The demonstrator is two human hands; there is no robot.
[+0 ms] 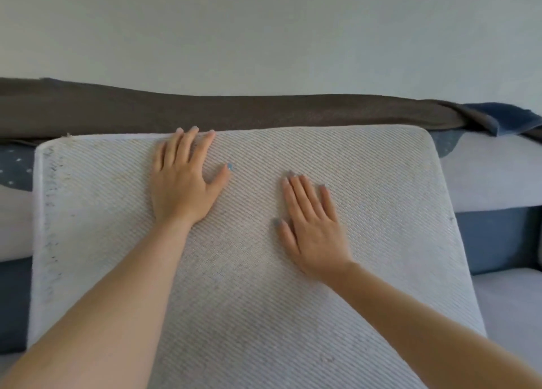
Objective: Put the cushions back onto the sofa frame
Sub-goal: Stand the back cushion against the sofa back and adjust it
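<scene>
A large pale grey cushion [381, 242] with a ribbed weave fills the middle of the view, leaning back against the sofa frame [498, 236]. My left hand [184, 183] lies flat on it near its top edge, fingers straight and reaching the rim. My right hand [311, 224] presses flat on the cushion's centre, fingers together and straight. Neither hand curls around anything.
A dark brown cloth [234, 110] drapes along the sofa's back top, with a blue fabric [492, 116] bunched at the right. Light grey cushions [492, 171] sit to the right and left [14, 221]. A plain wall rises behind.
</scene>
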